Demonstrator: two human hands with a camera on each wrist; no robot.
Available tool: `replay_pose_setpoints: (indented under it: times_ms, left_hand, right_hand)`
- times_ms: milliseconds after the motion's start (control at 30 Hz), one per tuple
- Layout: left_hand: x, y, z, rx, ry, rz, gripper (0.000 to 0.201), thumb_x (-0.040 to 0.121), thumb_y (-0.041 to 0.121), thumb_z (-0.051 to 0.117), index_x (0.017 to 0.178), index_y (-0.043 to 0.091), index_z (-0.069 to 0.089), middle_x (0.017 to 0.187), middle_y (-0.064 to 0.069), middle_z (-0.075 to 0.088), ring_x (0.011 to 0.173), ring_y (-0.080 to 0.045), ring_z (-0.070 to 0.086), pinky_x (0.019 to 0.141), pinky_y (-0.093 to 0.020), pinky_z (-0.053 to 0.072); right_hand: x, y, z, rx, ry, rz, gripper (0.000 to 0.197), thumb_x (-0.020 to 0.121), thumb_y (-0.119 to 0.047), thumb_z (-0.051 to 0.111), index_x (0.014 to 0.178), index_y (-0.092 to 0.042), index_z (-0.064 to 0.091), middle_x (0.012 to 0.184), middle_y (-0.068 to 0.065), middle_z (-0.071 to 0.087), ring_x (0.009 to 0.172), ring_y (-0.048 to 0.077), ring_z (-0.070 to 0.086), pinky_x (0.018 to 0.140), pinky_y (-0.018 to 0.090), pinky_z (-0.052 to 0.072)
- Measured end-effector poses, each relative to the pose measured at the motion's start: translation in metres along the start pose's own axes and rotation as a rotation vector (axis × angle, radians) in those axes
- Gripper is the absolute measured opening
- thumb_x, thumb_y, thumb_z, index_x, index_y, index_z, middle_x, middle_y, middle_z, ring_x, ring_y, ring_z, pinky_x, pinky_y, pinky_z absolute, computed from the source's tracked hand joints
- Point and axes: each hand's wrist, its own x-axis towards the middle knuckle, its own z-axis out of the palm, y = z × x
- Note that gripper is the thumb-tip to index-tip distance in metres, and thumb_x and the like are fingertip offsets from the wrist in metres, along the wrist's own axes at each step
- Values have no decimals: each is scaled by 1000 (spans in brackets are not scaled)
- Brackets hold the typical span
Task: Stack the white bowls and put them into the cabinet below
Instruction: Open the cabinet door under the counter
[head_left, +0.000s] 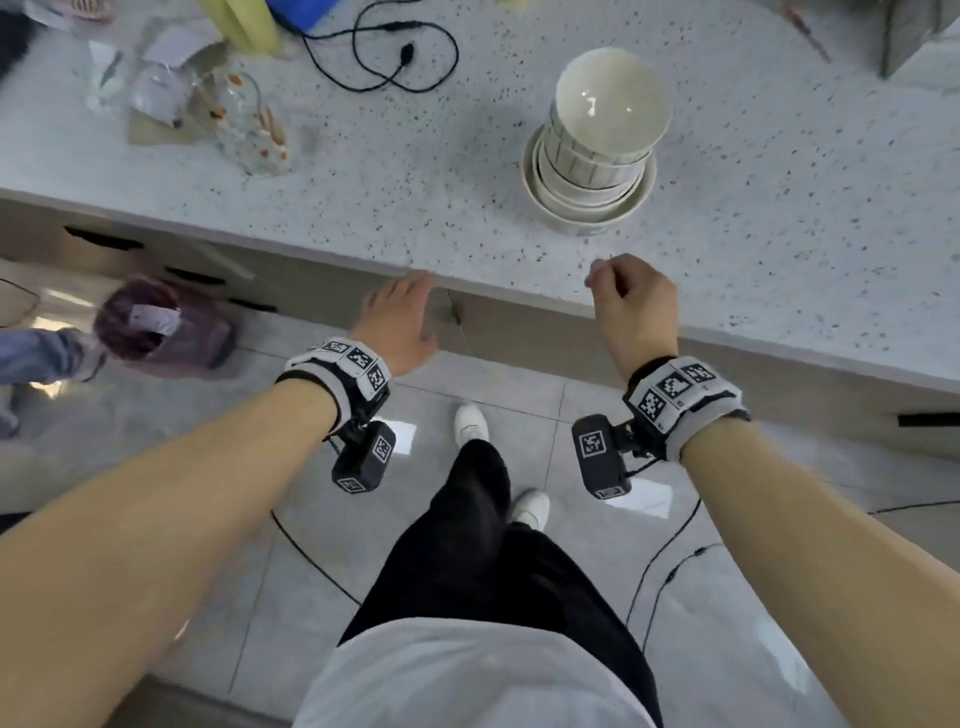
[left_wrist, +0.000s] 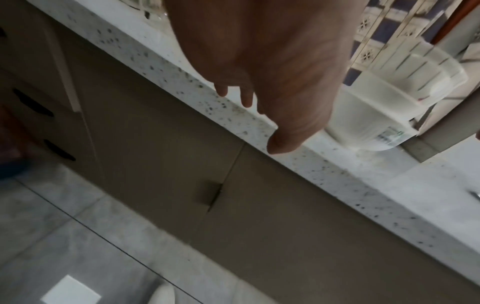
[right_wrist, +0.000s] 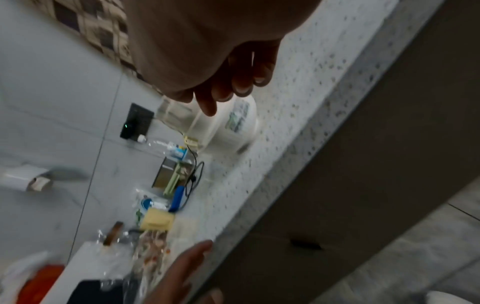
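Note:
A stack of white bowls (head_left: 592, 150) stands on the speckled counter (head_left: 363, 171), the ribbed ones nested inside wider ones; it also shows as the stack (left_wrist: 389, 109) and, blurred, the stack (right_wrist: 228, 127). My left hand (head_left: 400, 317) hangs empty in front of the counter's edge, fingers straight, above the brown cabinet doors (left_wrist: 182, 164) with their recessed handle (left_wrist: 210, 195). My right hand (head_left: 634, 306) hovers over the counter's front edge, below the stack, fingers loosely curled and holding nothing. The cabinet doors are closed.
Glass jars and clear bags (head_left: 228, 109) clutter the counter's left. A black cable (head_left: 395, 57) loops at the back. Drawers with dark slots (head_left: 104, 239) are left of the doors. A purple bin (head_left: 156, 322) and another person's leg stand on the tiled floor at left.

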Motion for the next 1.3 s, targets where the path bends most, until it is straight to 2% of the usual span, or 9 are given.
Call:
replay_pose_setpoints:
  times_ms: [167,300,400,533,667,833,933,1067,1300]
  left_hand:
    - [10,-62,10,243,103,84,90,84,18,64,158,16,13,166,-4,13,152,-29,18,123,-50,12]
    - [32,-96,22,272,162,141,93,82,11,62,159,14,10,167,-4,9,154,-28,10,124,-50,9]
    - [43,-109,42,296,264,196,95,78,7,60,158,9,11,167,-8,12,154,-30,10,120,-54,16]
    - [58,-119,68,314,398,271,93,74,8,57,157,5,13,165,-14,18,152,-36,18,105,-54,32]
    - [71,-124,78,283,539,356,90,70,7,54,153,1,18,161,-19,29,148,-41,25,94,-51,42]
    - [77,-128,82,223,584,404,92,70,7,54,151,5,12,161,-14,15,147,-40,18,101,-48,38]
    - [72,-126,79,246,516,382,94,71,10,55,152,7,6,164,-16,16,149,-42,19,104,-51,39]
    - [57,-117,72,322,420,283,96,76,14,54,156,8,0,167,-16,12,153,-40,12,109,-53,36]
    - [38,-94,65,424,416,145,99,76,21,58,158,7,4,168,-13,7,154,-37,9,108,-55,36]
  right_hand:
    - [-20,22,73,-151,-286,10,26,95,-34,49,82,-18,64,69,-1,61,65,21,57,61,29,45]
    - [-10,33,158,-174,-372,122,31,94,-27,49,64,-20,54,62,-4,55,60,20,51,53,25,35]
    - [7,43,221,-123,-398,256,29,93,-19,48,65,-19,51,66,-2,52,65,23,49,61,25,36]
    - [37,54,284,-22,-361,411,18,94,-17,48,96,-8,64,91,14,62,82,29,58,72,32,43]
    - [45,76,319,94,-197,533,19,68,-24,46,68,-15,62,87,19,72,86,40,70,77,54,59]
    - [19,74,329,111,-116,557,39,76,-30,50,101,-9,70,92,13,74,88,32,69,82,40,58]
    - [-15,72,323,66,-132,566,55,79,-59,46,89,-9,64,86,4,70,80,25,63,74,30,50]
    - [-73,69,299,-90,-146,668,78,79,-83,24,88,-18,66,84,7,67,80,29,61,77,37,49]
    - [-138,77,271,-262,-118,702,59,86,-58,35,72,-10,66,74,11,64,73,34,62,67,33,45]
